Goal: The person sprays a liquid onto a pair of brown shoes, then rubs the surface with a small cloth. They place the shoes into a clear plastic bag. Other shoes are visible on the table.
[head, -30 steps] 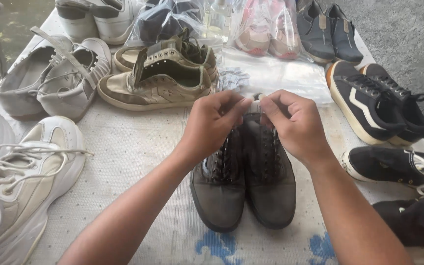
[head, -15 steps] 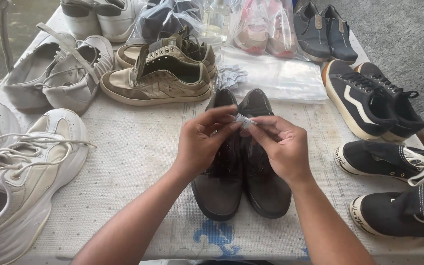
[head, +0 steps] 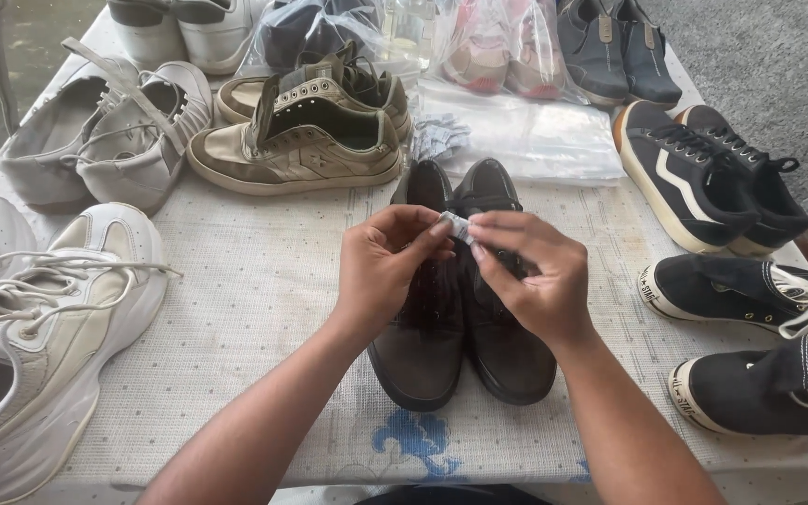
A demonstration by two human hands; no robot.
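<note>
Above the pair of dark brown shoes [head: 465,309] in the middle of the desk [head: 254,309], I have both hands together: my left hand [head: 387,266] and my right hand [head: 533,276] each pinch one end of a small white packet [head: 457,226] between thumb and fingertips, the other fingers curled in. I cannot tell whether the packet is torn or whole; it is too small to read. It hangs over the laces, not touching the shoes and not inside either one, so I judge it has yet to be placed or opened, and the pair below looks otherwise set, side by side with toes toward me. Behind them lie a flat clear plastic bag [head: 535,140] and a small heap of similar packets [head: 440,136]. Beige sneakers [head: 301,140] sit to the left rear, white sneakers [head: 39,318] at the left edge, black sneakers [head: 703,178] to the right.
</note>
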